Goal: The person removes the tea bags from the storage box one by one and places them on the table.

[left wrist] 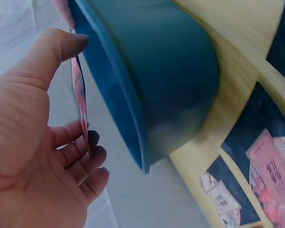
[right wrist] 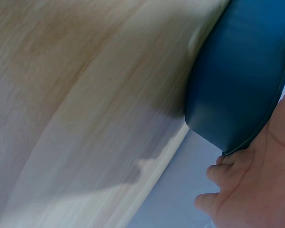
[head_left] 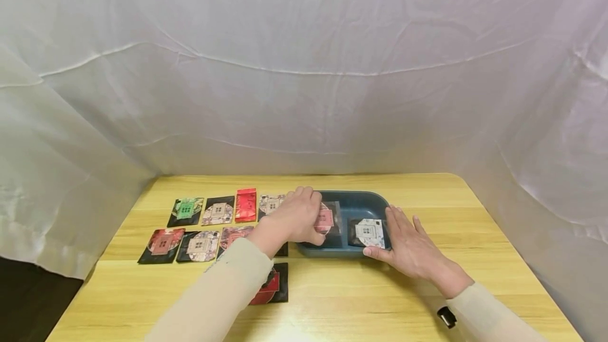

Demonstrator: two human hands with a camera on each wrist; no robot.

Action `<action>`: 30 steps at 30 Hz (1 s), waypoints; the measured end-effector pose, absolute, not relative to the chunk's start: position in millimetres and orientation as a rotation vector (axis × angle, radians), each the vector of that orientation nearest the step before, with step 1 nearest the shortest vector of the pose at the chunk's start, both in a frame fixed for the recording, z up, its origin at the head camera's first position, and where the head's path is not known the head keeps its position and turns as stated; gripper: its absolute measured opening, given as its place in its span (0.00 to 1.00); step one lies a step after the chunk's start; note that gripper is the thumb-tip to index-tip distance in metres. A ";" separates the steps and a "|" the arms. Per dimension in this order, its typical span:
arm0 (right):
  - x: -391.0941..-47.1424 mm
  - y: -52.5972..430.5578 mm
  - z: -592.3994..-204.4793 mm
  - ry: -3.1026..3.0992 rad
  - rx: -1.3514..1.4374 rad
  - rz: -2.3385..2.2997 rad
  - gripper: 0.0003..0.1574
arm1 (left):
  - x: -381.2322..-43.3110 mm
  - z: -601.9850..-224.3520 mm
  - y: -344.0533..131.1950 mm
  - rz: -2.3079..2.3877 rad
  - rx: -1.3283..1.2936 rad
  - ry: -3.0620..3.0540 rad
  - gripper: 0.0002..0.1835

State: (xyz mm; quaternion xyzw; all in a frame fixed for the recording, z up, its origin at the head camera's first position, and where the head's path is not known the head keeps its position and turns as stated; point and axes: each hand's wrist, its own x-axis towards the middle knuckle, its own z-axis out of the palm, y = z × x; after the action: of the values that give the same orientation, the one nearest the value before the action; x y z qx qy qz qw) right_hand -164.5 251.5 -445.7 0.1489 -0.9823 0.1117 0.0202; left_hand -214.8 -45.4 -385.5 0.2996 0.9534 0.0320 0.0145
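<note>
My left hand (head_left: pixel 296 218) pinches a flat sachet (head_left: pixel 325 219) with a pink label over the left part of a dark blue tray (head_left: pixel 361 202). In the left wrist view the sachet (left wrist: pixel 79 97) stands edge-on between thumb and fingers, beside the tray's rim. My right hand (head_left: pixel 412 247) rests against the tray's right end, fingers mostly straight and thumb at the near rim. Inside the tray's right compartment lies a black sachet (head_left: pixel 369 233) with a white patterned front. The right wrist view has the palm (right wrist: pixel 261 185) along the tray wall (right wrist: pixel 242 71).
Left of the tray, sachets lie in rows: a green-labelled one (head_left: pixel 186 211), a narrow red packet (head_left: pixel 246 205), a red-and-black one (head_left: pixel 162 245) and several others. A dark sachet with a red label (head_left: pixel 271 286) lies nearer, partly behind my left sleeve. Pale curtains surround the wooden table (head_left: pixel 351 300).
</note>
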 end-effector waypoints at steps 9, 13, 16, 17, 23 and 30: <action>-163.6 252.6 -446.2 -3.057 0.472 0.353 0.80 | -200.9 -376.5 -82.2 0.213 0.929 2.981 0.42; -163.5 252.1 -444.5 -3.047 0.485 0.336 0.79 | -195.7 -373.8 -106.6 0.220 0.908 2.996 0.44; -163.4 252.0 -443.2 -3.047 0.484 0.329 0.79 | -190.8 -371.9 -128.1 0.238 0.890 3.016 0.44; -163.3 252.0 -443.0 -3.048 0.483 0.329 0.79 | -189.2 -371.6 -135.4 0.245 0.884 3.024 0.44; -162.6 252.6 -443.0 -3.046 0.479 0.328 0.79 | -175.0 -369.8 -178.1 0.278 0.845 3.083 0.42; -162.0 251.1 -443.2 -3.048 0.475 0.332 0.79 | -152.5 -375.1 -222.9 0.355 0.757 3.074 0.45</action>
State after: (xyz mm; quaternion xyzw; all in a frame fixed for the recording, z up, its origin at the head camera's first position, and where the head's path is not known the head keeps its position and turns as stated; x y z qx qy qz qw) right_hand -162.0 251.1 -443.2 0.1531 -0.9822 0.1070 0.0196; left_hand -152.5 -222.9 -375.1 0.2375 0.9647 0.1115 -0.0221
